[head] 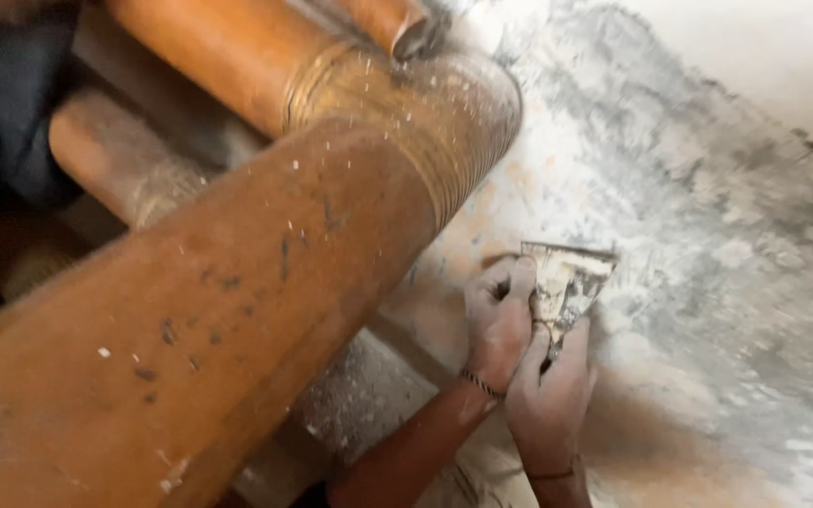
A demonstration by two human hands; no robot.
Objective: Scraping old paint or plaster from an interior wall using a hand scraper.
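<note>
Both of my hands grip a flat metal scraper (568,282) whose wide blade is pressed against a rough, patchy grey and white wall (708,207). My left hand (498,323) is dusted white and wraps the tool from the left, with a thread band on its wrist. My right hand (550,395) holds the handle from below, just right of the left hand. The handle itself is hidden inside the hands.
A thick orange-brown pipe (209,310) runs diagonally across the left half, very close to my hands. More pipes (237,47) of the same colour join it above, speckled with white dust. A dark gap lies at far left.
</note>
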